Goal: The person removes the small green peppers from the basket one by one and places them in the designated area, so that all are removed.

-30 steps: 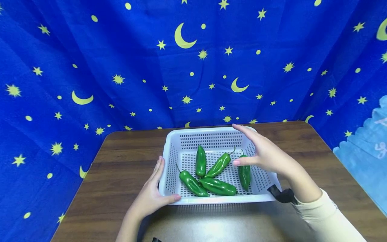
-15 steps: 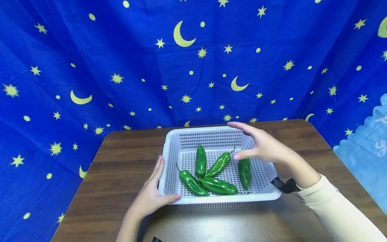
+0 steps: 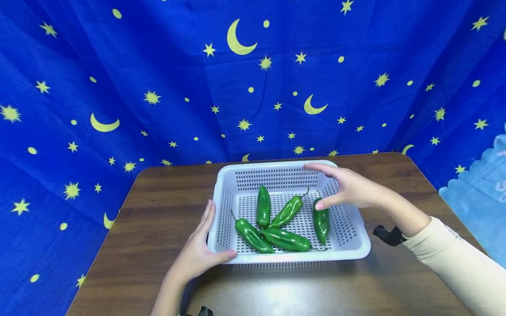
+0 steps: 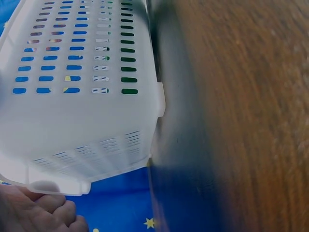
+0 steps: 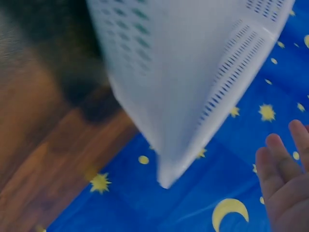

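Observation:
A white perforated plastic basket stands on the table with several glossy green peppers inside. My left hand holds its front left corner, thumb over the front rim and fingers along the left side. The left wrist view has curled knuckles of a hand by the basket's rim. Above the basket's right side hovers my right hand, thumb and fingers spread with nothing between them. The thumb tip overlaps the top of the rightmost pepper; whether it touches is unclear. Another pepper points away from me.
The brown wooden tabletop extends around the basket. A blue curtain with yellow moons and stars hangs behind and beside it. Light-blue cloth lies at the right edge. A black strap is at my right wrist.
My right hand has shifted slightly right over the basket, its wrist drawing away from the basket's right rim. The left hand and the peppers keep their places. The head view has tilted slightly downward.

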### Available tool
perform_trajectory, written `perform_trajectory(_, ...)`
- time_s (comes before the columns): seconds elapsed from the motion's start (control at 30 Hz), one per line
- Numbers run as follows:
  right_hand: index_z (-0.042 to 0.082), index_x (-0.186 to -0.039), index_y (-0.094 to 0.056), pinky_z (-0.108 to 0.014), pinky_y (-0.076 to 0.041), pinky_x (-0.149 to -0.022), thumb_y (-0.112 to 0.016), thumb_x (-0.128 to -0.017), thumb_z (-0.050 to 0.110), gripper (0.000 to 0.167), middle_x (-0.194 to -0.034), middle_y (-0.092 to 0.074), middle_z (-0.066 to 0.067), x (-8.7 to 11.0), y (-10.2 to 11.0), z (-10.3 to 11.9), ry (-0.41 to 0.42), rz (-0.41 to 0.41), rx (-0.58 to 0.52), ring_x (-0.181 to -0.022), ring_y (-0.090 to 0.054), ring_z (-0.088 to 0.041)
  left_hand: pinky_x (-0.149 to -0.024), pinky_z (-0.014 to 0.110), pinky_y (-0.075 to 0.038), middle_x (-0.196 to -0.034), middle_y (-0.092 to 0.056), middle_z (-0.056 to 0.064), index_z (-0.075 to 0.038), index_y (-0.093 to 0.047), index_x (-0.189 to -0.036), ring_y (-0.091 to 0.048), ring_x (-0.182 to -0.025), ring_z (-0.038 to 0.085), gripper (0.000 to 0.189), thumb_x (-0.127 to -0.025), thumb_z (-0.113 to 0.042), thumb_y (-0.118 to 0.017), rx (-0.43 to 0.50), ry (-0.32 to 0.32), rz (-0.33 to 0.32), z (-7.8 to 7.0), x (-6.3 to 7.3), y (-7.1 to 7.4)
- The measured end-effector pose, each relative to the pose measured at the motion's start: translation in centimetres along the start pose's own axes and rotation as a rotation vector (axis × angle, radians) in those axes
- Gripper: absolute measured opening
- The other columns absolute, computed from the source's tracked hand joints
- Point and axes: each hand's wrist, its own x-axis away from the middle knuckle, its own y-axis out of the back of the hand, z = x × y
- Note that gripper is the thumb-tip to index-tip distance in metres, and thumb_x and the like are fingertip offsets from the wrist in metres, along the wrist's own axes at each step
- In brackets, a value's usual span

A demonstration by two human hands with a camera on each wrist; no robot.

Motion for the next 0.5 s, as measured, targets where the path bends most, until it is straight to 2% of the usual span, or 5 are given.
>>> perform_trajectory(0.13,0.015,-0.153,-0.037,-0.065,-0.040,-0.108,-0.085,-0.077,0.036,0.092,-0.155,-0.044,-0.012,-0.1,-0.6,-1.0,0.005,0.036,-0.037,-0.139,-0.046,-0.038,-0.117,0.062,-0.021,-0.169,0.001,0.002,-0.021,-0.008,-0.161,-0.013,-0.153,0.039,0.126,-0.068,-0.046,-0.089,0.001,-0.002,0.002,0.0,0.0,0.0)
perform_trajectory(0.33,0.013,-0.151,-0.041,-0.058,-0.033,-0.116,-0.086,-0.075,0.030,0.090,-0.153,-0.047,-0.010,-1.2,-1.8,-2.2,0.051,0.053,-0.067,-0.143,-0.041,-0.034,-0.116,0.063,-0.021,-0.168,0.002,0.003,-0.021,-0.007,-0.161,-0.013,-0.152,0.040,0.127,-0.067,-0.045,-0.089,0.006,-0.007,0.000,0.1,-0.1,0.0)
perform_trajectory(0.5,0.014,-0.150,-0.043,-0.056,-0.032,-0.118,-0.086,-0.074,0.033,0.089,-0.152,-0.048,-0.008,-2.2,-2.7,-2.6,0.055,0.074,-0.081,-0.144,-0.040,-0.031,-0.116,0.063,-0.022,-0.168,0.002,0.002,-0.021,-0.007,-0.161,-0.015,-0.152,0.040,0.127,-0.067,-0.045,-0.089,0.012,-0.002,0.003,0.0,-0.1,0.1)
